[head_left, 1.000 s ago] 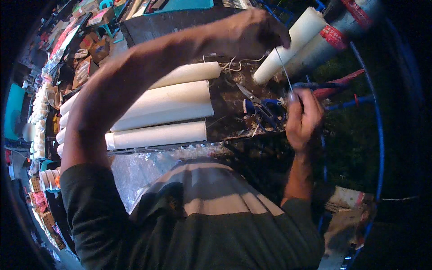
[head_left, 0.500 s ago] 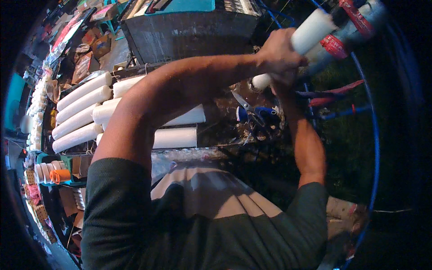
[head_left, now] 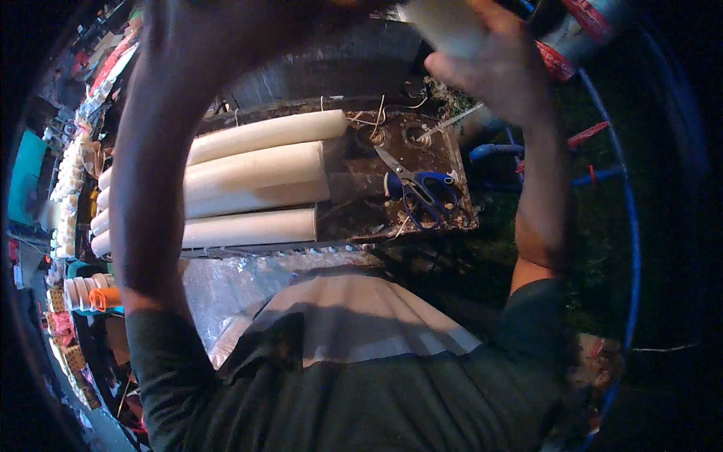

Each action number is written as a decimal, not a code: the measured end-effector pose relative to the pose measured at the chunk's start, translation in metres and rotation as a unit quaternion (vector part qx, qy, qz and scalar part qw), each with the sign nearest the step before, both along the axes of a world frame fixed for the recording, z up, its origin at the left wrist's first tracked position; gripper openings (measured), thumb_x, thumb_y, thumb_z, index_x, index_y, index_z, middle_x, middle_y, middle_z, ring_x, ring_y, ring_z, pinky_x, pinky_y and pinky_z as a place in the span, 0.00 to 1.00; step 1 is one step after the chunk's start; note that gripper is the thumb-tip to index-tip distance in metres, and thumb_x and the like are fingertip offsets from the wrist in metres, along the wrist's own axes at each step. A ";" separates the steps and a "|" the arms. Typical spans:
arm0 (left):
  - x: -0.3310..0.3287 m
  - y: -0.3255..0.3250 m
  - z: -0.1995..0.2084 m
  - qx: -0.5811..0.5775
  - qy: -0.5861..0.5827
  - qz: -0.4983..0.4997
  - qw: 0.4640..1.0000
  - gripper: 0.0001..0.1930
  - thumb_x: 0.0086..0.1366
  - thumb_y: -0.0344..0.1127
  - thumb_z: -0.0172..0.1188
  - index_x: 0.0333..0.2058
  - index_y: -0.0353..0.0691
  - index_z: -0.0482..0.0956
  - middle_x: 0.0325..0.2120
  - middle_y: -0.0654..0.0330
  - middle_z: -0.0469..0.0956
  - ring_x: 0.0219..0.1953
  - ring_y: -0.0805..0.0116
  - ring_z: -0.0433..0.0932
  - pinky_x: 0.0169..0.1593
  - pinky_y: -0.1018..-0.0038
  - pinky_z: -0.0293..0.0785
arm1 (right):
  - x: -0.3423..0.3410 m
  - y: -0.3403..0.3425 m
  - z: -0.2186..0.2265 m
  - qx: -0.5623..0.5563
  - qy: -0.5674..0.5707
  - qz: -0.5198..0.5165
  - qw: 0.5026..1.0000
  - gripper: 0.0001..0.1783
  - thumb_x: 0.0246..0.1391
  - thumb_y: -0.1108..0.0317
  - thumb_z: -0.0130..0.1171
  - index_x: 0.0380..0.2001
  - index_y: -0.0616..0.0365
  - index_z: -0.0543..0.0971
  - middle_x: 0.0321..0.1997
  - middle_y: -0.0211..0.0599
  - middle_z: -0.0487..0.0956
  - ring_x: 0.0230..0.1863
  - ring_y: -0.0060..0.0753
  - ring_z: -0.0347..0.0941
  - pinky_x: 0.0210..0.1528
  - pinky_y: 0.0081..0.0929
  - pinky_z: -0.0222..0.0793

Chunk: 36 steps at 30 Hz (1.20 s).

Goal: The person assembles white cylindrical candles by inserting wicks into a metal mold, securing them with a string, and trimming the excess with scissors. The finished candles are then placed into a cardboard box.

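Note:
My right hand, raised at the top right and blurred, grips the lower end of a thick white candle, its thumb sticking out to the left. The candle's upper part runs out of the picture. Across the top goes my left forearm; the hand at its end is cut off by the upper edge, so its fingers do not show. Below my hands, large white candles lie side by side on a dark, stained bench. Scissors with dark blue handles rest open there, beside a blue spool.
Loose pale strings lie along the bench's far side. A dark metal tank stands behind it. Blue frame tubing curves down the right, with red-wrapped pieces near my right hand. Rows of small white items line the far left.
Both arms have lifted toward the top of the picture, taking the candle up with them. My left hand has gone mostly out of view, and more of the bench shows.

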State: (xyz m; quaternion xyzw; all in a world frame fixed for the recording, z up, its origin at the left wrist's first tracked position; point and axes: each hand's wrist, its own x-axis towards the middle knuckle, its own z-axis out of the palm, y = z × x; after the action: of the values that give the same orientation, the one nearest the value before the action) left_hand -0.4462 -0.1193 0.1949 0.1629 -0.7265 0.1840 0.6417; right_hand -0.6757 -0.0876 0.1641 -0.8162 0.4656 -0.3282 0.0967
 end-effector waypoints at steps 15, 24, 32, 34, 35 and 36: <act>0.104 0.184 -0.137 0.572 -0.240 0.013 0.784 0.34 0.49 0.28 0.71 0.56 0.36 0.71 0.39 0.44 0.82 0.40 0.43 0.84 0.43 0.56 0.81 | 0.018 0.039 -0.058 0.154 -0.048 0.394 0.905 0.25 0.57 0.65 0.73 0.54 0.66 0.81 0.46 0.53 0.85 0.45 0.44 0.86 0.48 0.33 0.81; 0.093 0.159 -0.182 0.683 -0.216 -0.117 0.689 0.36 0.49 0.31 0.73 0.59 0.39 0.70 0.42 0.42 0.82 0.46 0.37 0.82 0.51 0.54 0.78 | 0.030 0.085 -0.103 0.061 -0.149 0.223 0.962 0.09 0.60 0.71 0.69 0.42 0.62 0.83 0.37 0.40 0.85 0.35 0.31 0.81 0.40 0.28 0.77; 0.088 0.147 -0.191 0.635 -0.194 -0.222 0.714 0.37 0.48 0.36 0.72 0.58 0.34 0.69 0.42 0.42 0.80 0.47 0.37 0.81 0.53 0.53 0.76 | 0.003 0.105 -0.135 0.176 0.209 -0.160 0.949 0.24 0.49 0.58 0.76 0.43 0.65 0.81 0.46 0.48 0.80 0.52 0.56 0.78 0.56 0.44 0.75; 0.087 0.141 -0.194 0.632 -0.193 -0.254 0.707 0.37 0.49 0.40 0.72 0.57 0.33 0.70 0.41 0.42 0.80 0.46 0.39 0.82 0.52 0.53 0.76 | 0.000 0.108 -0.152 0.160 0.176 -0.172 0.956 0.27 0.48 0.58 0.76 0.46 0.65 0.82 0.49 0.49 0.78 0.51 0.57 0.78 0.55 0.45 0.75; 0.086 0.139 -0.196 0.629 -0.193 -0.270 0.703 0.37 0.49 0.43 0.72 0.56 0.32 0.70 0.41 0.43 0.80 0.46 0.39 0.82 0.51 0.54 0.76 | -0.002 0.109 -0.159 0.151 0.158 -0.179 0.959 0.28 0.47 0.58 0.77 0.47 0.65 0.82 0.50 0.49 0.77 0.50 0.57 0.77 0.55 0.46 0.74; 0.085 0.140 -0.199 0.625 -0.177 -0.276 0.709 0.37 0.49 0.44 0.72 0.55 0.32 0.71 0.41 0.43 0.80 0.45 0.40 0.82 0.50 0.54 0.76 | -0.008 0.104 -0.163 0.156 0.141 -0.153 0.966 0.31 0.43 0.59 0.79 0.48 0.65 0.83 0.54 0.52 0.75 0.48 0.59 0.77 0.55 0.47 0.74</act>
State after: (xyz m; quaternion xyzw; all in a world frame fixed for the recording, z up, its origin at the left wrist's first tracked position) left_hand -0.3612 0.0205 -0.0037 0.2828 -0.7885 -0.4718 0.2750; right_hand -0.6832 0.0165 0.0007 -0.7481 0.6392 -0.1443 0.1049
